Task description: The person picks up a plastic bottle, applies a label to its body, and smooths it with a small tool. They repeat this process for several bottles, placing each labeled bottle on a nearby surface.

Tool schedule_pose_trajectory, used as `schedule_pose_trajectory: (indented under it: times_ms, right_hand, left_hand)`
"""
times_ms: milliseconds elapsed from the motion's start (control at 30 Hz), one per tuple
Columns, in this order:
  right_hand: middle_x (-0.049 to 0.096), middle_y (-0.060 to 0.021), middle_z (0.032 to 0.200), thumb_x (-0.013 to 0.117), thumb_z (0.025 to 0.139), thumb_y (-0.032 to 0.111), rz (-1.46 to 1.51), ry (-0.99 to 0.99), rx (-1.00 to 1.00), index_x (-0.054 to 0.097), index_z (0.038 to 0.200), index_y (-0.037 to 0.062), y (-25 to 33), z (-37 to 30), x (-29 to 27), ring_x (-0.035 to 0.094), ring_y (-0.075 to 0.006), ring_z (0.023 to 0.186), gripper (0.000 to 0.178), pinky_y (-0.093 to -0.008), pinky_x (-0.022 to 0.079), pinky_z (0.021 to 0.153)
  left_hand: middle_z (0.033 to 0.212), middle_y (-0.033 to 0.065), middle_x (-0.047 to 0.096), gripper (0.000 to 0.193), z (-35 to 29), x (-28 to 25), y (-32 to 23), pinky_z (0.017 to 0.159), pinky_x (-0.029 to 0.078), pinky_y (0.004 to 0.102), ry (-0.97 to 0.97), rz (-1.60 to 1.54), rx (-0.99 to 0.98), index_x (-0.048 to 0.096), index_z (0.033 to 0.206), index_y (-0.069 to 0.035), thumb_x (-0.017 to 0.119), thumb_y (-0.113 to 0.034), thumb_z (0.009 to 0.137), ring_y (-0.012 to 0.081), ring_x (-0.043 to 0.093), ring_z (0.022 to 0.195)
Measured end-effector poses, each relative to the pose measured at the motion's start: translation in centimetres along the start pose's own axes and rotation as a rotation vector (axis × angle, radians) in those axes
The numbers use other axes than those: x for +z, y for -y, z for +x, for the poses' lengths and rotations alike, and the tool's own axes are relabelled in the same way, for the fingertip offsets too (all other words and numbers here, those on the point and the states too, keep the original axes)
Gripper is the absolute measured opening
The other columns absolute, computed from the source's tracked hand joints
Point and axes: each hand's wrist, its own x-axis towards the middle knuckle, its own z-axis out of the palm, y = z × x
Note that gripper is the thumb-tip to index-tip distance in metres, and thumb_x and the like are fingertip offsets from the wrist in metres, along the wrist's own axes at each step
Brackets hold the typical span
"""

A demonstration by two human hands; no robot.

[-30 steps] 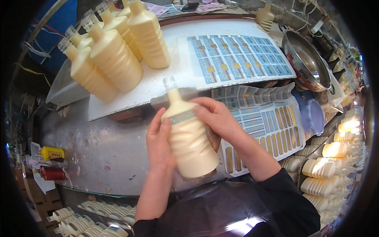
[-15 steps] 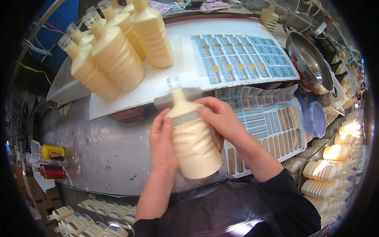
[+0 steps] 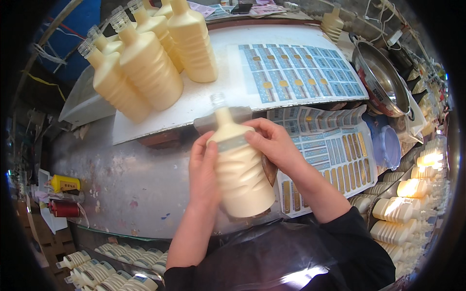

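A cream-coloured bottle (image 3: pixel 245 179) with wavy ridged sides and a clear threaded neck is held between both hands, its neck tilted away from me. Across its shoulder runs a pale blue-grey label strip (image 3: pixel 232 142). My left hand (image 3: pixel 203 157) wraps the bottle's left side, thumb near the strip's left end. On the other side my right hand (image 3: pixel 274 143) grips the shoulder, its thumb on the strip's right end. Sheets of blue label stickers (image 3: pixel 303 72) lie on the white board beyond. Closer, another sheet with gold and blue stickers (image 3: pixel 335 162) rests right of the bottle.
Several similar bottles (image 3: pixel 150 72) stand at the far left of the white board (image 3: pixel 223 43). A metal pan (image 3: pixel 381 72) and a purple basin (image 3: pixel 387 148) are at the right. Rows of bottles (image 3: pixel 398 211) line the right side. A yellow container (image 3: pixel 64 184) and a red spool (image 3: pixel 64 208) sit left.
Both hands and the bottle sit slightly farther right in the picture, as do the standing bottles. The grip on the bottle looks the same.
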Motion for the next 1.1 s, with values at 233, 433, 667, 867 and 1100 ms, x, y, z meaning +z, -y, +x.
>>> schedule_pose_trajectory:
  times_ms: [233,433,667,867,1100]
  right_hand:
    - [0.069,-0.0070,0.113,0.064,0.096,0.018,0.235,-0.050,0.096,0.066,0.126,0.0025,2.2,1.0,-3.8,0.062,-0.0128,0.108,0.034,-0.0295,0.048,0.098]
    - [0.066,-0.0208,0.116,0.062,0.094,0.012,-0.201,-0.193,-0.409,0.052,0.124,-0.0016,6.8,0.8,3.3,0.067,-0.0330,0.103,0.034,-0.0409,0.053,0.091]
    - [0.061,-0.0245,0.125,0.054,0.098,0.011,-0.557,-0.188,-0.453,0.049,0.130,0.0003,5.0,2.3,3.7,0.060,-0.0446,0.116,0.034,-0.0477,0.048,0.098]
    - [0.063,-0.0140,0.115,0.057,0.100,0.006,-0.525,-0.287,-0.520,0.050,0.132,0.0023,1.6,3.1,-0.7,0.064,-0.0230,0.102,0.033,-0.0345,0.050,0.093]
    - [0.059,-0.0249,0.129,0.054,0.097,0.010,-0.347,-0.196,-0.452,0.050,0.131,-0.0016,3.7,2.2,0.9,0.058,-0.0420,0.121,0.036,-0.0445,0.045,0.104]
  left_hand:
    - [0.133,0.0109,0.061,0.048,-0.7,0.5,-1.0,0.105,0.051,0.0410,0.104,-0.025,-0.026,0.050,0.139,-0.008,0.040,-0.046,0.111,0.0230,0.060,0.121]
    - [0.135,0.0100,0.057,0.057,-0.9,0.6,-0.9,0.107,0.047,0.0384,0.145,0.116,-0.002,0.043,0.143,-0.006,0.035,-0.052,0.111,0.0219,0.057,0.124]
    - [0.128,0.0112,0.058,0.046,0.1,-1.0,0.4,0.100,0.048,0.0351,0.118,0.438,0.081,0.042,0.141,-0.004,0.040,-0.041,0.112,0.0170,0.058,0.116]
    - [0.130,0.0134,0.058,0.047,-0.2,-0.5,0.2,0.100,0.049,0.0340,0.103,0.328,0.036,0.041,0.143,-0.005,0.039,-0.040,0.112,0.0194,0.058,0.115]
    - [0.140,0.0157,0.051,0.066,-1.7,0.0,-0.5,0.109,0.046,0.0370,0.185,0.263,-0.024,0.029,0.153,-0.006,0.061,-0.022,0.098,0.0241,0.056,0.126]
